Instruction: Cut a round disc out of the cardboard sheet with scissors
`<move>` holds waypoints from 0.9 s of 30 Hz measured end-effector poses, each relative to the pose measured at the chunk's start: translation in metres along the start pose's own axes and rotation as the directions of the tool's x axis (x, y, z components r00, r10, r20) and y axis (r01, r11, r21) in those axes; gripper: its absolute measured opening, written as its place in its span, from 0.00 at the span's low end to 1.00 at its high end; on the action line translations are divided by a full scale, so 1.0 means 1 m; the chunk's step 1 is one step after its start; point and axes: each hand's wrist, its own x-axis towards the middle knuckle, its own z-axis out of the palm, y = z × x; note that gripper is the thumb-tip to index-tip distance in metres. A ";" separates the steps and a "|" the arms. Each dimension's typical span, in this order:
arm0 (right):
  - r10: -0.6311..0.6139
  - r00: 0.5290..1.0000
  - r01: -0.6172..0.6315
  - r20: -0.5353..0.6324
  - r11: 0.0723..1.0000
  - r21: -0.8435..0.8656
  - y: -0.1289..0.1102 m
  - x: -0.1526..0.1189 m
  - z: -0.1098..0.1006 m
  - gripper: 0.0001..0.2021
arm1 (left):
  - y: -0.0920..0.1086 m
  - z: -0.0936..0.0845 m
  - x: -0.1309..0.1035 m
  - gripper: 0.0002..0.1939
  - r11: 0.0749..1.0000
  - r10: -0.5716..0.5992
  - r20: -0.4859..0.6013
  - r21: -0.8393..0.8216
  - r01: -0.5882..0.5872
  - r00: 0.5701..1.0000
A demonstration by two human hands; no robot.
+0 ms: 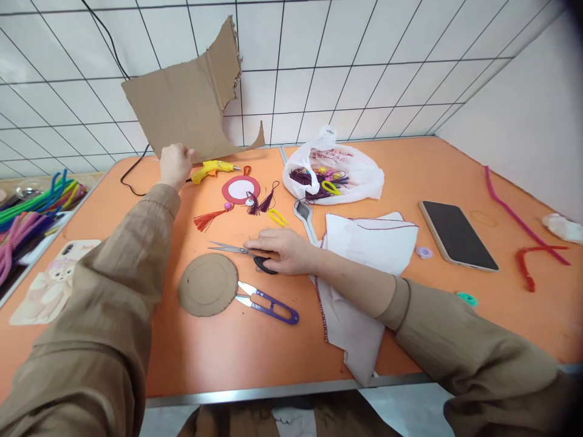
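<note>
Cardboard sheet (182,103), in the head view, stands tilted at the far left part of your counter (182,358), in front of the tiled wall (305,54), with a curved notch in its right side. Your left hand (175,165) has its grip clenched at the sheet's lower edge. Your right hand (291,250) has its grip around the black handle end of the scissors (231,247), whose slightly parted blades point left.

Just below those blades you have a cardboard disc (208,285) with a round line marked on it, lying flat. The tips of the purple snips (273,306) meet its right edge. Beside your left hand lies a yellow glue gun (214,170), and just below it a red-rimmed white disc (230,190), with a red tassel (212,218) and dark purple tassels (267,203) near it. A small yellow loop (277,217) lies to their right.

Behind your right hand sits a white plastic bag (359,179) holding more tassels. A white cloth (364,249) with dark red stitching spreads under your right forearm, and a dark-screened phone (459,235) lies farther right. At your far left are colourful fuzzy stems (27,212), with a bear-print case (50,285) nearer you.
</note>
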 end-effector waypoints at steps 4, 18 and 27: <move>0.031 0.999 -0.031 -0.033 0.999 -0.019 0.001 -0.002 0.003 0.17 | 0.006 -0.009 -0.017 0.16 0.997 -0.061 -0.009 -0.038 0.060 0.998; 0.272 0.919 -0.262 -0.285 0.962 0.074 0.001 -0.002 0.006 0.20 | 0.051 -0.051 -0.120 0.12 0.507 -0.044 0.402 -0.780 0.367 0.915; 0.395 0.868 -0.383 -0.302 0.918 0.103 -0.006 0.000 0.004 0.17 | 0.073 -0.063 -0.184 0.26 0.487 0.070 0.576 -0.733 0.475 0.815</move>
